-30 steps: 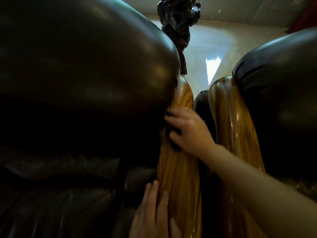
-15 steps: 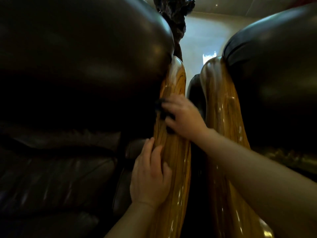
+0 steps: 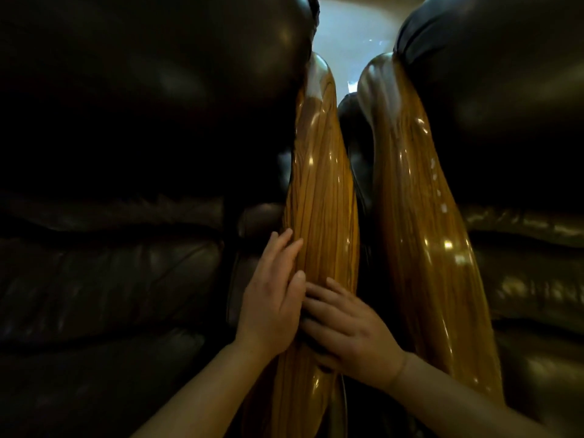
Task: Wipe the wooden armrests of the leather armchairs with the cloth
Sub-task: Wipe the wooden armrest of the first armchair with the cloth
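Note:
Two glossy wooden armrests run away from me side by side: the left armrest belongs to the dark leather armchair on the left, the right armrest to the armchair on the right. My right hand presses a dark cloth onto the near part of the left armrest; only a sliver of cloth shows under the fingers. My left hand lies flat on the same armrest's left flank, fingers together, touching my right hand.
A narrow dark gap separates the two armrests. Pale floor shows beyond the chairs at the top. Leather seat cushions fill both sides of the view.
My right hand has slid with the cloth down the left armrest toward me, ending beside my left hand. The view has tilted, so the far armrest ends now show higher.

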